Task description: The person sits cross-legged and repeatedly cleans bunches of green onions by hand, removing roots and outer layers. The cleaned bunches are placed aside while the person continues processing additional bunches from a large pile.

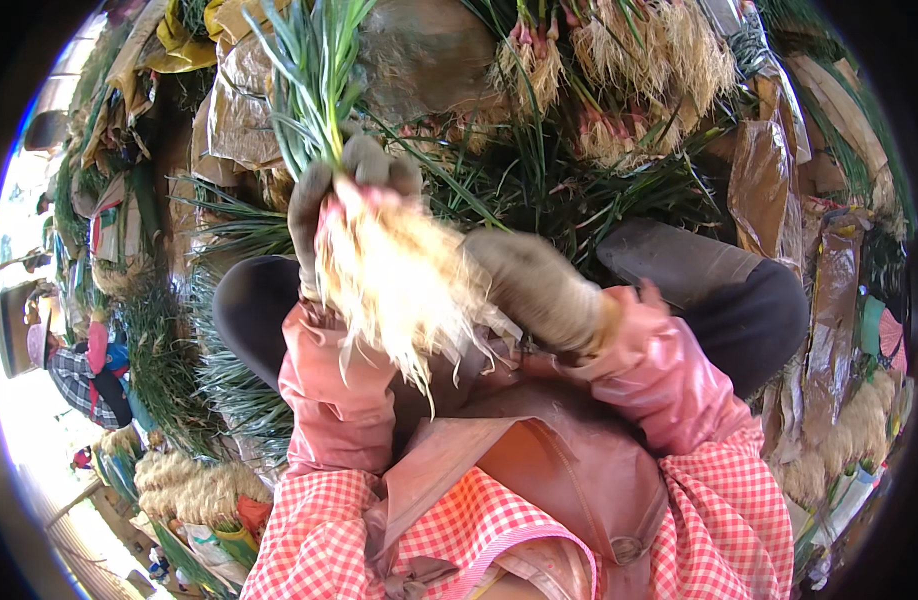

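My left hand (354,176), in a dirty grey-brown work glove, grips a bunch of spring onions (316,90) just above their pinkish bulbs. The green leaves point away from me. Long pale roots (399,277) hang from the bulbs towards my lap, bright and blurred. My right hand (534,277), gloved alike and blurred, is beside the roots on their right side. Its fingertips are hidden, so whether they pinch any roots does not show. Loose green onion plants (519,180) lie beyond my hands, between my bent legs.
More rooted onion bunches (646,60) lie ahead on the right. A rounded brown covered object (429,60) stands ahead. Brown plastic sheeting (763,180) is on the right. Rows of bundled onions (196,487) line the left, where another person (91,375) sits.
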Motion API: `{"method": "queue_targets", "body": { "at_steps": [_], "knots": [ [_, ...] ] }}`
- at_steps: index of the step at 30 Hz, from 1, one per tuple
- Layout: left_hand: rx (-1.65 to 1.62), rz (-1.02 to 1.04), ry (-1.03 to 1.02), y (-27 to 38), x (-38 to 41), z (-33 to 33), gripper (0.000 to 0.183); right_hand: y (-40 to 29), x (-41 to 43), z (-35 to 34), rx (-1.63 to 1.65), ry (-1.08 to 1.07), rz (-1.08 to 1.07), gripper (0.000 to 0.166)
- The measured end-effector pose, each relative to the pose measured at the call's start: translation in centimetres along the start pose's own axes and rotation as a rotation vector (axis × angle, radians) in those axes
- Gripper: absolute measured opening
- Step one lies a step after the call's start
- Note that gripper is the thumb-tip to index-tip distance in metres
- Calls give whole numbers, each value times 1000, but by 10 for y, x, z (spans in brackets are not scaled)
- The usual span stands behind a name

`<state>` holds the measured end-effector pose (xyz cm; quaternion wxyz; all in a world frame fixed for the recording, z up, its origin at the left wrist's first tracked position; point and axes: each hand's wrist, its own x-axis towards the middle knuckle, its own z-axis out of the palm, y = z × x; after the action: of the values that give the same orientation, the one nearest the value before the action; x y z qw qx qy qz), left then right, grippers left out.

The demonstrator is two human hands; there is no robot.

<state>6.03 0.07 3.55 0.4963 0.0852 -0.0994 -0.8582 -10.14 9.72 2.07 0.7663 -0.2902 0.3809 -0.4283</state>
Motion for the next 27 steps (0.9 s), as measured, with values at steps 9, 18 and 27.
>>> {"method": "queue_targets", "body": {
  "at_steps": [9,18,27],
  "knots": [
    [367,226,-77,80,47,23,35,-41,-24,-78,-676,315,-147,30],
    [67,92,-199,0,44,17,33,-93,133,-106,-1055,1046,-418,28],
    [214,-116,52,-6,30,-1,41,-44,69,-98,-1499,868,-386,23]
  ]
}}
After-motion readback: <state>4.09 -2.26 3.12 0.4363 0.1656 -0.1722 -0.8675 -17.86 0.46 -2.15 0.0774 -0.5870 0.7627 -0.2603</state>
